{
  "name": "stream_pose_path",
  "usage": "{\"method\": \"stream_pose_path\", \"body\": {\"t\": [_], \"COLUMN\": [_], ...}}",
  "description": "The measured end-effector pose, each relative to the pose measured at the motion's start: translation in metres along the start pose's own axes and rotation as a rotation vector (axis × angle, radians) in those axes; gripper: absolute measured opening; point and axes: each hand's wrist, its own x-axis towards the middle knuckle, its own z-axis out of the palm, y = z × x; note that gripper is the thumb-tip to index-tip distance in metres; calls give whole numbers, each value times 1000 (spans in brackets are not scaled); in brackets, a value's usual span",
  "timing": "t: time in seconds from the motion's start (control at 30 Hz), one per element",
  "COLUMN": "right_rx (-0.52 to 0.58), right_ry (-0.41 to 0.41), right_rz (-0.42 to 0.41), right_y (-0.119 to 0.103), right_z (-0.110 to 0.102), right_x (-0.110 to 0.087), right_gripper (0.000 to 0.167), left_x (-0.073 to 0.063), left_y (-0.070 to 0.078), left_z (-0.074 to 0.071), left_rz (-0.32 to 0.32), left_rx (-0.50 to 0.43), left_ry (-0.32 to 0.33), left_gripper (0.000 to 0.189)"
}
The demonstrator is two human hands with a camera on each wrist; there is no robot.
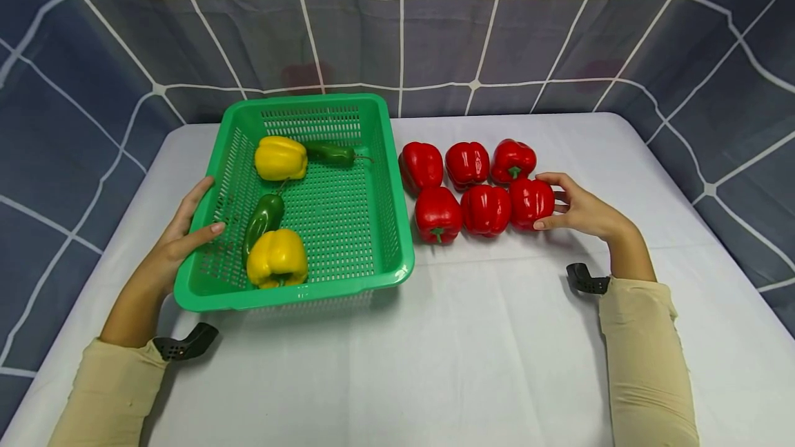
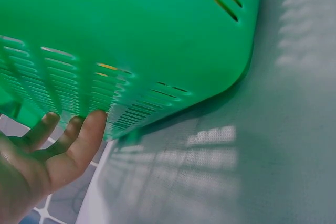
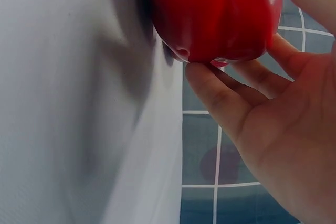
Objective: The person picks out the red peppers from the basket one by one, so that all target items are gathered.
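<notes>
My left hand [image 1: 172, 243] grips the left rim of a green slotted plastic basket [image 1: 341, 216], thumb over the rim and fingers along the outer wall. In the left wrist view the fingertips [image 2: 94, 121] lie against the slotted side. Inside the basket are two yellow bell peppers [image 1: 281, 158] and two long green peppers [image 1: 263, 219]. To its right, red bell peppers [image 1: 438, 215] stand in two rows of three. My right hand [image 1: 579, 209] pinches the front-row rightmost red bell pepper [image 1: 531, 203] between thumb and fingers; the right wrist view shows fingertips at its surface [image 3: 215, 14].
A white cloth [image 1: 472, 343] covers the table. Dark checked curtains [image 1: 435, 40] with white lines rise behind and on both sides. Black camera mounts [image 1: 586, 279] sit on both wrists above beige sleeves [image 1: 646, 364].
</notes>
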Motion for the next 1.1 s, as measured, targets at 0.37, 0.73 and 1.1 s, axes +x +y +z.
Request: {"method": "stream_pose_path", "body": {"t": [0.37,0.73,1.1], "right_rx": [4,-25,-27], "right_ry": [3,14,18], "right_rz": [21,59,64], "right_y": [-2,-3,-4], "right_z": [-1,0,2], "right_x": [-1,-1,-1], "right_gripper": [82,83,84], "left_x": [0,0,0], "left_y": [0,-1,-3], "left_z": [0,-1,-4], "left_rz": [20,22,30], "left_rx": [-10,-13,-13], "left_ry": [-15,-10,-21], "left_gripper": [69,68,69]}}
